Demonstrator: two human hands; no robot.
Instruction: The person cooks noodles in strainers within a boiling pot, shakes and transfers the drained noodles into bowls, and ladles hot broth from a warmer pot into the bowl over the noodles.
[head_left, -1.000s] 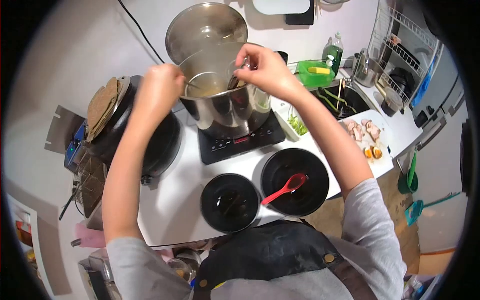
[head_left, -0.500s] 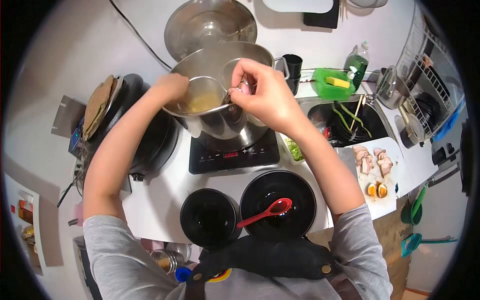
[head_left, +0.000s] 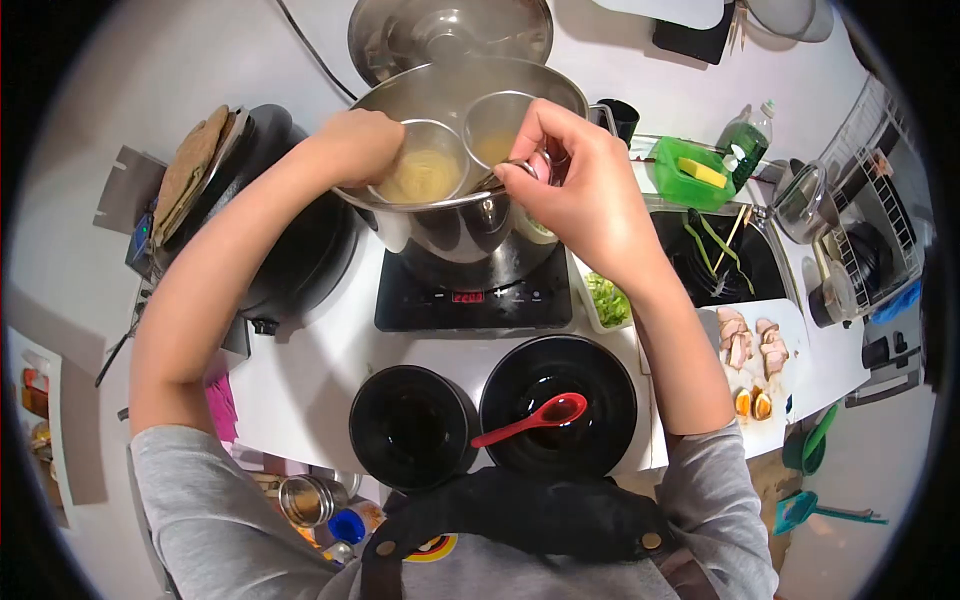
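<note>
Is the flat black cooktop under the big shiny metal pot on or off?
On: glowing red digits show on the flat black cooktop.

Left arm (head_left: 235,255): bent at elbow, forearm slanting forward and inward. Left hand (head_left: 366,150): back uppermost, fingers curled and largely hidden. Right arm (head_left: 685,330): extended forward. Right hand (head_left: 580,180): thumb and fingers pinched.

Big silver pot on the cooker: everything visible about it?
The pot is round, deep and wide-mouthed, with shiny, metal-looking walls and a loop handle at the picture's right. It stands upright and uncovered on the black cooker, apparently steaming. Two round baskets sit side by side in its mouth, the left one holding pale yellow strands. The left hand and right hand are at its rim; whether they touch it is unclear.
</note>
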